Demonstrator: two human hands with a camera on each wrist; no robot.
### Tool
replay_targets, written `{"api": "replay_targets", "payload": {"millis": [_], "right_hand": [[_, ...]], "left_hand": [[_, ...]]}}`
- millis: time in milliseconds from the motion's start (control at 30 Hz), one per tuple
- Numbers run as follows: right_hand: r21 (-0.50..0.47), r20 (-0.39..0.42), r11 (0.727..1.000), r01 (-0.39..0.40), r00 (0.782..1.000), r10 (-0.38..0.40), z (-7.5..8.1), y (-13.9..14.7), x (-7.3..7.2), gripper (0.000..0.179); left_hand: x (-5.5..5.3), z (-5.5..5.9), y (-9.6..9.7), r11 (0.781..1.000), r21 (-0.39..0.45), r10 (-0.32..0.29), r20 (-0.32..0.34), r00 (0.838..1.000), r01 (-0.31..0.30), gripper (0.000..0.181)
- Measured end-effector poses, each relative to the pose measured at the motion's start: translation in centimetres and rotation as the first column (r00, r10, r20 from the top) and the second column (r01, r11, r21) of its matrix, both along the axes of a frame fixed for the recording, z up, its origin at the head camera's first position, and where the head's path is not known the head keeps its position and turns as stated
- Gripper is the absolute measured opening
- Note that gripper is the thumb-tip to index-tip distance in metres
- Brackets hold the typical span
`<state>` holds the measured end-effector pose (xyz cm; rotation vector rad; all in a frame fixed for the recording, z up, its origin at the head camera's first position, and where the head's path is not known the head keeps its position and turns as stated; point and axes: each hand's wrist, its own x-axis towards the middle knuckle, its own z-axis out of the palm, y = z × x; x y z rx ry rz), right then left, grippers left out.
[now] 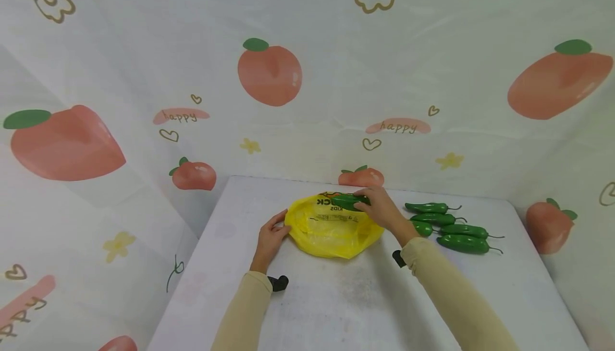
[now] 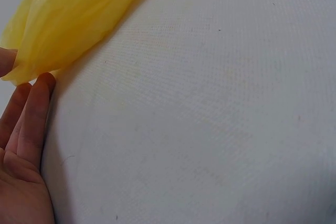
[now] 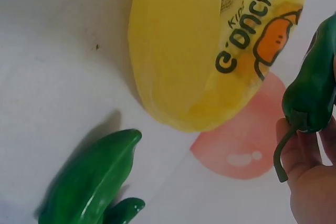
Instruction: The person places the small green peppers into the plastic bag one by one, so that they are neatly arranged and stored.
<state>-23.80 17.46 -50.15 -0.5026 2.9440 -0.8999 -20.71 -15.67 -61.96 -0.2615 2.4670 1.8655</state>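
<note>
A yellow plastic bag [image 1: 331, 241] with a printed duck and letters sits on the table, its mouth spread wide. At its left edge my left hand [image 1: 270, 241] pinches the rim, thumb on one side and fingers on the other, as the left wrist view shows with the yellow film [image 2: 79, 30]. Over the far right part of the bag, my right hand [image 1: 384, 211] holds a green chili pepper [image 1: 343, 201] with its fingers around it. The curved stem of this pepper [image 3: 310, 87] points free in the right wrist view.
Several more green chili peppers [image 1: 463, 243] lie grouped on the table to the right of the bag, stems pointing right. The white table [image 1: 336, 308] meets a fruit-printed cloth backdrop [image 1: 317, 142] at the back and sides.
</note>
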Motion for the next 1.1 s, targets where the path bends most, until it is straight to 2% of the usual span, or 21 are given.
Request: {"api": "replay_targets", "payload": {"millis": [133,300,600,800,900,1100], "right_hand": [[-0.005,0.006,1.0,-0.017,1.0,0.017,-0.3,-0.7,-0.4,0.036],[-0.005,-0.023,0.998,-0.062,0.998,0.062,-0.8,-1.4,-0.8,0.034],[0.005,0.092,0.999,-0.052,0.994,0.051,-1.4,-2.7,-1.5,0.038],[0.007,0.083,0.997,-0.077,0.994,0.076,-1.9,-3.3,-1.5,0.038],[0.013,0.086,0.998,-0.065,0.994,0.064,-2.4,-3.7,-1.7,0.038],[0.0,0.145,1.0,-0.029,0.989,0.029,-3.8,-4.4,-2.1,0.036]], "left_hand": [[0.1,0.1,0.1,1.0,-0.003,0.002,0.005,1.0,-0.002,0.048],[0.1,0.1,0.1,1.0,0.004,0.005,0.005,1.0,-0.005,0.048],[0.1,0.0,0.0,1.0,0.015,0.004,0.0,1.0,-0.004,0.047],[0.2,0.1,0.1,1.0,0.013,0.009,-0.002,1.0,-0.009,0.047],[0.2,0.2,0.1,1.0,0.009,0.008,0.003,1.0,-0.008,0.047],[0.1,0.2,0.2,1.0,0.004,0.005,0.01,1.0,-0.005,0.046]]}}
